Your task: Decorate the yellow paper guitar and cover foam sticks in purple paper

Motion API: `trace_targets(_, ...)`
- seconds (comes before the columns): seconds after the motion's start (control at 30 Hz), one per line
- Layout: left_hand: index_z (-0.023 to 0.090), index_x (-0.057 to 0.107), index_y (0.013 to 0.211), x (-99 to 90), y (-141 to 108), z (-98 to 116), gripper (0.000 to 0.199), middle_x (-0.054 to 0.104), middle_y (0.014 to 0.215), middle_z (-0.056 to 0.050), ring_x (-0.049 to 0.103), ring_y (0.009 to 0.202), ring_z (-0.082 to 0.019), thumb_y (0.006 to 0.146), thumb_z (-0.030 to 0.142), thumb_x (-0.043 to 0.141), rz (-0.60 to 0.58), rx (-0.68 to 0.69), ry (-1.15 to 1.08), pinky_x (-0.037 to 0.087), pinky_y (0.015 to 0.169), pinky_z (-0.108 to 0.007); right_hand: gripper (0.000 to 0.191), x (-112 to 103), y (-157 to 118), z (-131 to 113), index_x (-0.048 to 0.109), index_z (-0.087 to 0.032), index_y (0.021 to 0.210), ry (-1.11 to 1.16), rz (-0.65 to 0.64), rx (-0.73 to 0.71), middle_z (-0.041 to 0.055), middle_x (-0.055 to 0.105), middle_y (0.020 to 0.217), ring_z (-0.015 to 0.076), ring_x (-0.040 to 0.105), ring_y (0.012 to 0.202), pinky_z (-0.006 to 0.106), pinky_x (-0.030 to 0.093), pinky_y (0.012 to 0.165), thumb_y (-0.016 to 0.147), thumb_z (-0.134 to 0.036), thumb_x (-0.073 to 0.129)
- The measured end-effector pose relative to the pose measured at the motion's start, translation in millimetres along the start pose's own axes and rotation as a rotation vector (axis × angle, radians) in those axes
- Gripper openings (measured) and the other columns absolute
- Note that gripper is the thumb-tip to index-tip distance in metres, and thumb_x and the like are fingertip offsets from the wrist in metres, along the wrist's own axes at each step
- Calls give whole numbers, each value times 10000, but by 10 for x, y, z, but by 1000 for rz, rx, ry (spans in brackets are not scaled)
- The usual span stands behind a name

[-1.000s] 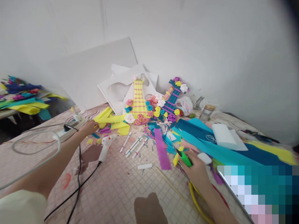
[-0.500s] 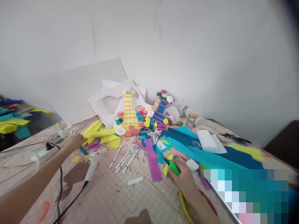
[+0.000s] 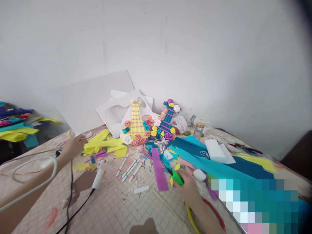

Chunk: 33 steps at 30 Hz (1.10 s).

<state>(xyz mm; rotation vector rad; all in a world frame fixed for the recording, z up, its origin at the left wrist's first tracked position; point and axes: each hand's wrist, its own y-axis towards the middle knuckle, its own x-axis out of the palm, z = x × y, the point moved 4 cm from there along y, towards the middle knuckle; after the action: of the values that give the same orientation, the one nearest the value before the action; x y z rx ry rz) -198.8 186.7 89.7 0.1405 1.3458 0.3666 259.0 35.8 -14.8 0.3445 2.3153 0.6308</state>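
Okay so, my right hand is wrapped round a green tool on the right side of the table, dark tip pointing away from me and to the left. I reckon I hold it that way so the tip is clear of my fingers, though it's too small to say what kind of tool it is. My left hand is out on the far left, fingers partly curled beside some yellow strips, and honestly I can't tell if it's pinching anything or is just released. Those strips lie in a loose heap left of the yellow flower-edged piece, which stands at the far side with the blue flower-edged piece, probably so neither gets squashed. Glue gun lies between my hands, cord running to the near left, handy for either side I guess. White pens lie roughly parallel to its right, then a purple strip
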Motion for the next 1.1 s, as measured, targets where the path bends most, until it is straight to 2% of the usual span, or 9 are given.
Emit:
trace_targets(0.13,140,502,1139,-260,-110,112,336,633,846,-16,568,813,-168,904,326,352,137,-39,-186,439,737,-277,138,-14,-8,-10,620,-190,817,75,4,40,59,631,785,238,578,777,349,437,723,710,-220,538)
trace_targets(0.23,155,499,1150,-329,-298,423,424,615,755,-2,563,729,-164,864,420,332,131,32,-345,417,630,-224,133,-5,-17,-40,618,-200,809,147,4,86,48,633,786,241,568,782,350,429,721,693,-244,571)
trace_targets(0.37,153,591,1009,-131,-794,1134,502,607,696,-14,540,593,-151,830,527,310,-119,272,-540,401,514,-226,177,72,-54,-114,586,-186,712,287,-41,203,-5,542,613,166,507,592,280,403,569,754,-356,560)
trace_targets(0.47,210,650,871,83,-1298,1702,423,632,717,-4,547,605,-145,812,544,398,-324,462,-604,406,533,-224,308,164,-109,-187,587,-169,825,438,-126,311,-70,397,461,102,366,395,227,307,404,810,-461,491)
trace_targets(0.53,233,645,916,220,-1615,2033,361,645,780,-13,560,693,-161,850,483,394,-468,625,-625,409,603,-239,356,208,-145,-232,578,-164,863,530,-169,362,-97,344,415,79,295,334,207,234,350,792,-505,506)
trace_targets(0.63,210,612,919,408,-1896,2332,324,627,782,-27,537,694,-164,878,425,373,-579,735,-620,385,624,-254,359,223,-171,-268,567,-159,720,620,-162,413,-89,365,381,62,287,316,201,207,343,746,-517,566)
trace_targets(0.83,190,582,767,615,-1916,2389,330,565,658,-3,495,611,-149,887,394,352,-631,748,-592,335,559,-246,322,140,-117,-198,539,-172,635,727,-17,483,-80,385,334,71,311,302,208,224,335,700,-474,633)
trace_targets(0.97,199,601,780,656,-1842,2253,312,626,745,-22,564,715,-168,884,277,318,-620,731,-562,386,647,-255,300,-34,-51,-9,498,-189,614,760,224,538,-78,391,347,73,320,310,212,228,338,758,-442,571)
trace_targets(1.1,212,610,756,767,-1620,2207,293,640,742,-26,583,732,-186,866,275,346,-568,714,-529,403,672,-275,264,-222,6,191,480,-197,619,773,419,554,-73,420,406,71,340,336,208,242,340,761,-402,566)
